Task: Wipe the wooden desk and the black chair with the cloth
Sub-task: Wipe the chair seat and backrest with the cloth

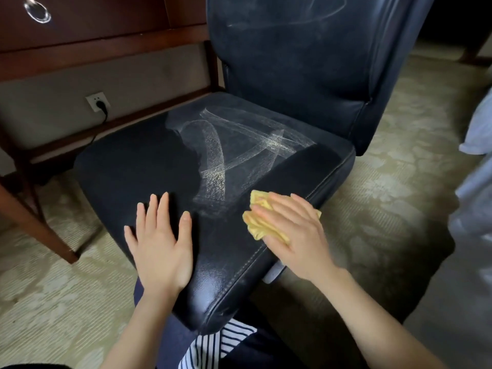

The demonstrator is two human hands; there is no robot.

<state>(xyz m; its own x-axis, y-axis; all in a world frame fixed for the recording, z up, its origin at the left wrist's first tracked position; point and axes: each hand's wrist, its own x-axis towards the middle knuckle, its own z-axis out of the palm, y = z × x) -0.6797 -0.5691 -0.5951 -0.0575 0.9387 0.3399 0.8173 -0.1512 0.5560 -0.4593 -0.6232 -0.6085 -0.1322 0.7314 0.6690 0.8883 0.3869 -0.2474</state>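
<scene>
- Cloth (262, 222), yellow and bunched, lies on the chair (127, 161) seat's right edge, pressed under the flat fingers of the right hand (295, 233);
- left hand (159, 243) rests flat and spread on the seat, holding nothing;
- pale streaks (226, 155) cross the seat farther back;
- desk (93, 49) stands beyond.

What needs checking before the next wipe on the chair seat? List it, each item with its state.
1. The cloth lies pressed under the right hand: ok.
2. The left hand rests flat on the seat, apart from the cloth: ok.
3. The seat is free of marks: not ok, white streaks cross its middle.
4. The backrest is clean: not ok, faint smears near its top.
5. The desk top is wiped: cannot tell, top out of view.
</scene>
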